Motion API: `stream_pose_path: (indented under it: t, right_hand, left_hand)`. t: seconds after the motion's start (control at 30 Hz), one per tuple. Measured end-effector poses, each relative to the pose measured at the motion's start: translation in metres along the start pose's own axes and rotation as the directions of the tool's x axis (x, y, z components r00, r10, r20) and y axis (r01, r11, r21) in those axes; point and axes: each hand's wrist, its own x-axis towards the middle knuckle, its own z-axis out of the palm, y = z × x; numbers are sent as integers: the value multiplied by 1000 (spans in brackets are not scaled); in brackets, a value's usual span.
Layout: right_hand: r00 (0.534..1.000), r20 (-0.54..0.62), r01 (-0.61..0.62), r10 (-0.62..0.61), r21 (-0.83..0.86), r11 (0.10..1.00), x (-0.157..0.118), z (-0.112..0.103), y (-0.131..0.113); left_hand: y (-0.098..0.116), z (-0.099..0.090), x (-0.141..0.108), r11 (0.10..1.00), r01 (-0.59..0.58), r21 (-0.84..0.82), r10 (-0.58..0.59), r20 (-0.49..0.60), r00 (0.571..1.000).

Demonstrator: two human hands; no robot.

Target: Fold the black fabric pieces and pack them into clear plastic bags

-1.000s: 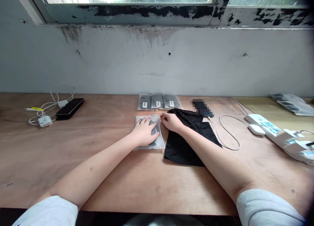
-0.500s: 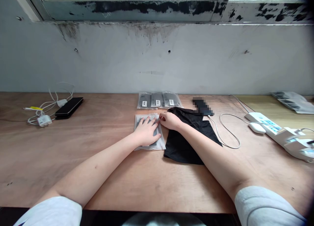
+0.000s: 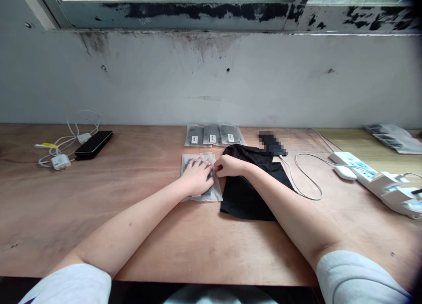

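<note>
Compared with half a second earlier, the right hand (image 3: 231, 166) has slid down the right edge of the translucent plastic bag (image 3: 216, 194); its fingertips touch the bag, but whether they pinch it I cannot tell. The left hand (image 3: 197, 177) lies flat and open on this one bag, which holds a dark item (image 3: 207, 192). Just beside it, under the right forearm, lies a crumpled black fabric garment (image 3: 247, 198). Beyond, three white-labelled grey-black packets (image 3: 211, 135) lie in a row on the brown wooden tabletop (image 3: 99, 198).
</note>
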Motion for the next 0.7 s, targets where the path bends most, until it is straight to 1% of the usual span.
stream_pose_path:
  t: [0.1, 0.2, 0.27, 0.3, 0.33, 0.4, 0.47, 0.5, 0.53, 0.57, 0.63, 0.7]
  right_hand:
    - [992, 113, 50, -55, 43, 998, -4, -1, -5]
    - [968, 238, 68, -83, 69, 995, -6, -1, -9]
    - [960, 266, 74, -90, 68, 995, -7, -2, -10]
    - [968, 238, 74, -84, 53, 996, -7, -2, -8]
    - [982, 175, 67, -70, 26, 997, -6, -3, -6]
    - [999, -17, 44, -44, -45, 998, -5, -4, 0]
    - [981, -183, 33, -55, -121, 992, -5, -3, 9]
    - [973, -221, 30, -64, -152, 988, -5, -2, 13]
    - [972, -225, 25, -64, -173, 985, -5, -2, 16]
    - [978, -202, 13, -50, -184, 983, -5, -1, 18]
    - [993, -115, -23, 2, -182, 983, -6, 1, 19]
    - [999, -21, -32, 29, -172, 985, -7, 1, 17]
  left_hand:
    - [-1, 2, 0, 1000, 9, 6, -9, -3, 1000]
    - [-2, 5, 1, 1000, 13, 14, -13, -14, 1000]
    - [-2, 6, 1, 1000, 12, 23, -11, -21, 1000]
    - [-2, 6, 1, 1000, 13, 27, -13, -24, 1000]
    - [-2, 6, 1, 999, 17, 31, -17, -27, 1000]
    - [-1, 6, 0, 999, 32, 40, -30, -36, 999]
    - [0, 6, 0, 998, 48, 44, -45, -50, 998]
    - [0, 6, 0, 998, 53, 43, -50, -59, 997]
    - [0, 6, 0, 998, 55, 40, -52, -68, 996]
    - [0, 7, 0, 998, 55, 36, -53, -76, 996]
    - [0, 7, 0, 998, 54, 28, -52, -84, 995]
    - [-1, 8, 0, 998, 56, 21, -54, -83, 995]
